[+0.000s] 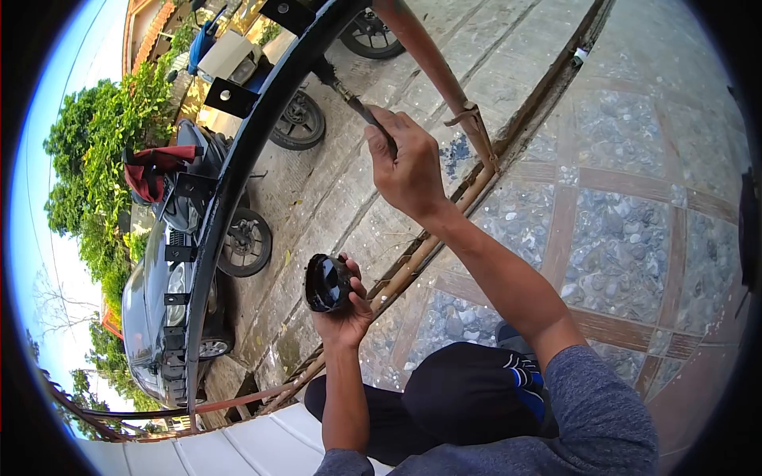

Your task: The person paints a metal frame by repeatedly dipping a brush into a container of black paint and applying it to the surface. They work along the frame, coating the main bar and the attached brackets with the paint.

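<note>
My right hand [409, 163] is closed round the handle of a paintbrush [355, 103]. The dark bristles reach up to the underside of a black metal rail [238, 159], which has a glossy black coat and flat tabs with holes along its outer side. Lower down, my left hand [352, 305] cups a small round container [309, 287] from below and from the side. Shiny black paint [337, 278] shows inside it, and its rim is smeared black. The container is tilted toward me, apart from the rail and the brush.
A brown metal post [432, 59] slants down to a bottom rail [413, 262] near the pebble-tiled floor [619, 230]. Beyond the rail are motorcycles [186, 174], a dark car [151, 309] and concrete paving [317, 182]. White panelling [238, 444] lies at bottom left.
</note>
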`<state>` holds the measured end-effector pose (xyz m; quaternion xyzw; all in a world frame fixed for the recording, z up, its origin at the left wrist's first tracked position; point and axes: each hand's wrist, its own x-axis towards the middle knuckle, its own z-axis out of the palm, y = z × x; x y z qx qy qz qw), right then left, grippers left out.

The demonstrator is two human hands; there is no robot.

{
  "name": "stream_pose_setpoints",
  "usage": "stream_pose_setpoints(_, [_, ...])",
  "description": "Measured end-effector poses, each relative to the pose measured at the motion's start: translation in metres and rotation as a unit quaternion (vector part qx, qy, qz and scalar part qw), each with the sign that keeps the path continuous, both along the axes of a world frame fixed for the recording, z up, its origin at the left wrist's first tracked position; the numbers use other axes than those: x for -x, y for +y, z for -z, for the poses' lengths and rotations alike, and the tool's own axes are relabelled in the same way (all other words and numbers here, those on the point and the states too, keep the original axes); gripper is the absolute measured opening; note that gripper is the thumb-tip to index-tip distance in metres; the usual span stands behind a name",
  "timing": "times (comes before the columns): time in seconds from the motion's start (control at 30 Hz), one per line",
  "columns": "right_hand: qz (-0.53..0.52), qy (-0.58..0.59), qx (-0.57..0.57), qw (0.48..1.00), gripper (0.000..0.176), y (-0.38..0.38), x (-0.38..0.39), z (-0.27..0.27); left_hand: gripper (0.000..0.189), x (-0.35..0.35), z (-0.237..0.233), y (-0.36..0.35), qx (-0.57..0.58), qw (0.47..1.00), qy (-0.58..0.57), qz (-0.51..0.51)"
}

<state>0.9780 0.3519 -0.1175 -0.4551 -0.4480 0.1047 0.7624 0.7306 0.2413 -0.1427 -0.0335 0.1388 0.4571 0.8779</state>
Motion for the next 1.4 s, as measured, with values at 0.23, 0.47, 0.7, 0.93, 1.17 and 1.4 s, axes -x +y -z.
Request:
stream_pose_setpoints(0.23, [0.038,0.071,-0.010,0.997,0.025,0.029,-0.011,-0.006,0.049,-0.003,-0.006,-0.003,0.015,0.999,0.034,0.007])
stream_pose_setpoints(0.47, [0.074,0.091,0.015,0.993,0.027,0.021,-0.020,0.002,0.047,-0.005,-0.003,-0.003,0.022,0.999,0.023,0.001])
stream_pose_setpoints(0.7, [0.062,0.012,0.007,0.998,0.031,0.004,-0.022,0.002,0.048,-0.006,-0.003,-0.004,0.021,1.000,0.012,-0.001])
stream_pose_setpoints(0.93, [0.098,-0.030,0.022,0.994,0.031,0.024,-0.033,-0.004,0.052,-0.004,-0.004,-0.009,0.019,1.000,-0.009,-0.002])
stream_pose_setpoints(1.17, [0.131,-0.081,0.027,0.988,0.027,0.017,-0.057,-0.014,0.055,0.003,-0.006,-0.012,0.008,1.000,-0.017,0.000])
stream_pose_setpoints(1.4, [0.164,-0.203,0.003,0.965,0.028,-0.003,-0.081,-0.052,0.056,0.010,-0.006,-0.016,-0.006,1.000,-0.005,-0.003])
